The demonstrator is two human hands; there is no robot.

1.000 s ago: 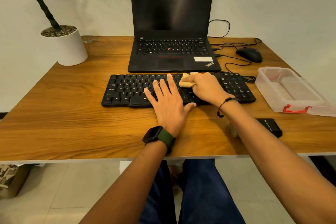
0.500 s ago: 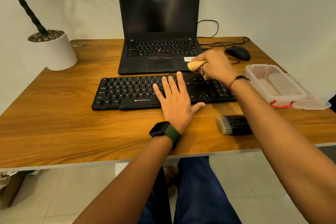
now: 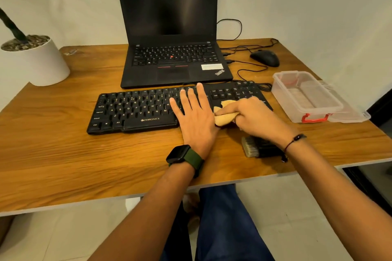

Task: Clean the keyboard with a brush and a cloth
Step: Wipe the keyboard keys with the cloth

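Black keyboard [image 3: 135, 110] lies flat on the wooden worktop [image 3: 53, 154], just in front of an open laptop [image 3: 169, 48] with a dark screen. Left hand [image 3: 196, 116] rests palm-down on the keyboard's middle-right keys, fingers [image 3: 188, 96] straight and slightly spread, holding nothing; a dark watch on a green strap [image 3: 184, 158] sits on that wrist. Right hand [image 3: 256, 115] is over the keyboard's right end, its fingers curled round a bunched yellow cloth [image 3: 224, 117], which sits on the keys near the front edge, just beside the left hand's thumb side. A thin black bracelet [image 3: 296, 140] circles the right wrist. The brush [image 3: 253, 148], dark body with pale bristles pointing left, lies on the worktop in front of the keyboard's right end, partly hidden under the right forearm; neither hand touches it. Right of the keyboard stands a clear plastic box [image 3: 305, 95] with a red latch, its lid beside it. A black mouse [image 3: 265, 58] and loose cables lie behind, right of the laptop. A white plant pot [image 3: 40, 61] stands at the far left corner.
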